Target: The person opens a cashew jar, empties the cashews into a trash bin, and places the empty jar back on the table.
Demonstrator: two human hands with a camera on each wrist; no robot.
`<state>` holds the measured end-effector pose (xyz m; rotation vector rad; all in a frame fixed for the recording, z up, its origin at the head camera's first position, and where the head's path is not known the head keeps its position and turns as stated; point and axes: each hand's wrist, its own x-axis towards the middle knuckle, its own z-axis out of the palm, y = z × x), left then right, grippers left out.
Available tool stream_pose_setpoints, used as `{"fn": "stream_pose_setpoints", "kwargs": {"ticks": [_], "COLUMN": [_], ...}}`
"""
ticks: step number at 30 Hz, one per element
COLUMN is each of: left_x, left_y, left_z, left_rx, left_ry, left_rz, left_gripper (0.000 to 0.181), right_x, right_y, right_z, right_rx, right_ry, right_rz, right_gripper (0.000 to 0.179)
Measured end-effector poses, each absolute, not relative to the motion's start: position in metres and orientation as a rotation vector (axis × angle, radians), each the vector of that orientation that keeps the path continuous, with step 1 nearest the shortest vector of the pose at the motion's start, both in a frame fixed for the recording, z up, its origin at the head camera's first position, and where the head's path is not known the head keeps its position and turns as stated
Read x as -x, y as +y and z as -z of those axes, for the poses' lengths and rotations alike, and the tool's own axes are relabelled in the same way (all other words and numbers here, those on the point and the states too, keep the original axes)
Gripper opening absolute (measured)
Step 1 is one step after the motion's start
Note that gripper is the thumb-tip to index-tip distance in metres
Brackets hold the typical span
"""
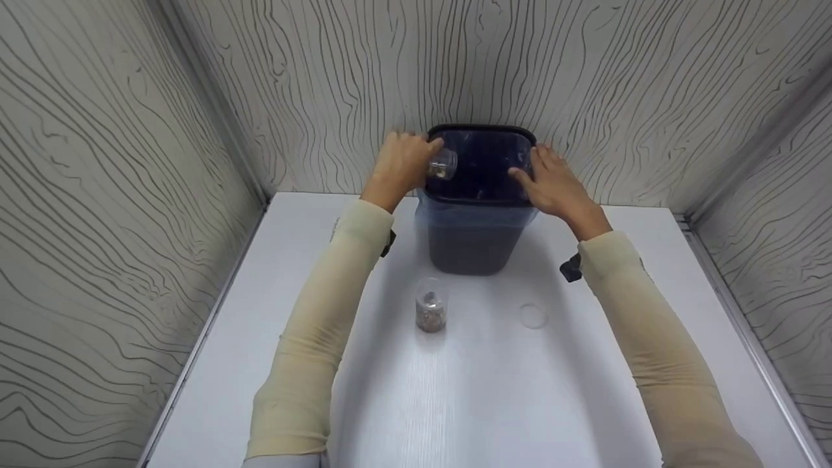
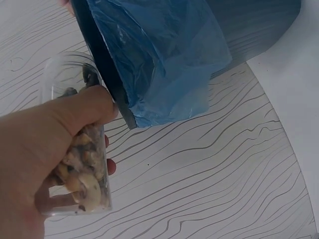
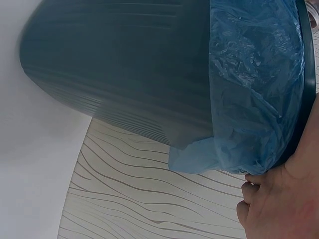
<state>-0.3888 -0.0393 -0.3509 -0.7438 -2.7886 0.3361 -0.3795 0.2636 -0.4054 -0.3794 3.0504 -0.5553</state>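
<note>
At the back of the table stands a dark trash bin with a blue bag liner folded over its rim. My left hand grips a clear plastic jar, tipped sideways at the bin's left rim with its end over the opening. Tan and dark lumpy pieces show through its wall in the left wrist view. On the opposite side, my right hand holds the bin's rim, thumb on the inside and fingers outside; in the right wrist view the fingertips curl beneath the rim.
A second clear jar, partly filled with brownish pieces, is on the white table in front of the bin. To its right lies a thin clear ring or lid. Wood-patterned panels enclose the back and sides.
</note>
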Motion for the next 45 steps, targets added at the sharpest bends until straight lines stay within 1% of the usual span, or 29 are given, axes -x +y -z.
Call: {"fn": "stream_pose_setpoints", "kwargs": {"ticks": [13,21,26,36,45], "left_x": [0.3881,0.3878,0.3875,0.3874,0.3876], "left_y": [-0.0366,-0.0351,-0.0344,-0.0337,-0.0326], "left_z": [0.3489,0.3481,0.3478,0.3495,0.347], "left_rx": [0.728,0.73,0.738,0.752,0.763], "left_ry": [-2.764,-2.767,-2.759,-2.771,-2.775], "left_rz": [-0.395,-0.432,-0.444,-0.462,-0.532], "left_gripper": [0.056,0.053,0.048,0.045,0.047], "right_x": [0.3802,0.3793,0.3797,0.3797,0.382], "right_y": [0.2635,0.2629,0.2631,0.2635,0.2643], "right_z": [0.4044,0.4032,0.4036,0.4077,0.4065], "right_rx": [0.372,0.38,0.374,0.378,0.379], "right_ry": [3.033,3.04,3.03,3.048,3.038], "right_rz": [0.543,0.544,0.556,0.567,0.544], "right_gripper": [0.093,0.091,0.092,0.09,0.095]}}
